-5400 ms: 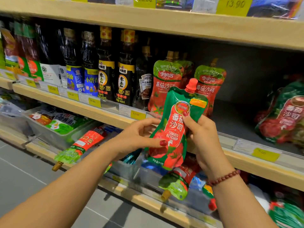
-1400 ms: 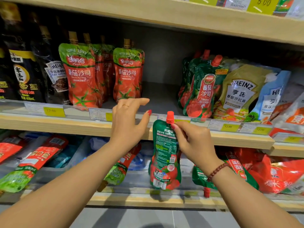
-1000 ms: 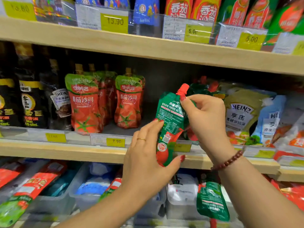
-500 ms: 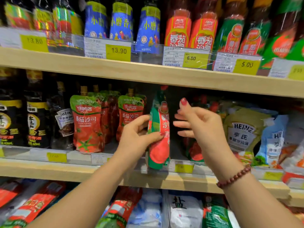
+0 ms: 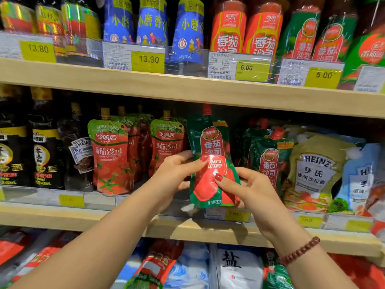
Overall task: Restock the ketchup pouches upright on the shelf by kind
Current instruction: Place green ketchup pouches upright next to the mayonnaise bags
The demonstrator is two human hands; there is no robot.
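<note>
I hold a dark green ketchup pouch (image 5: 210, 147) with a red cap upright at the front of the middle shelf (image 5: 145, 222), label facing me. My left hand (image 5: 177, 174) grips its left edge, thumb on the label. My right hand (image 5: 250, 190) holds its lower right, thumb on the front. To its left stand red pouches with light green tops (image 5: 110, 155) in two rows. To its right stand matching dark green pouches (image 5: 268, 161).
Dark sauce bottles (image 5: 45, 151) fill the shelf's left end; Heinz salad dressing pouches (image 5: 314, 172) lie at the right. The upper shelf (image 5: 187, 90) carries blue oil bottles and ketchup bottles close overhead. Bins below hold more pouches (image 5: 154, 265) and salt bags (image 5: 235, 265).
The pouch has turned from edge-on to label facing me. My right hand, open beside it half a second ago, now grips its lower right.
</note>
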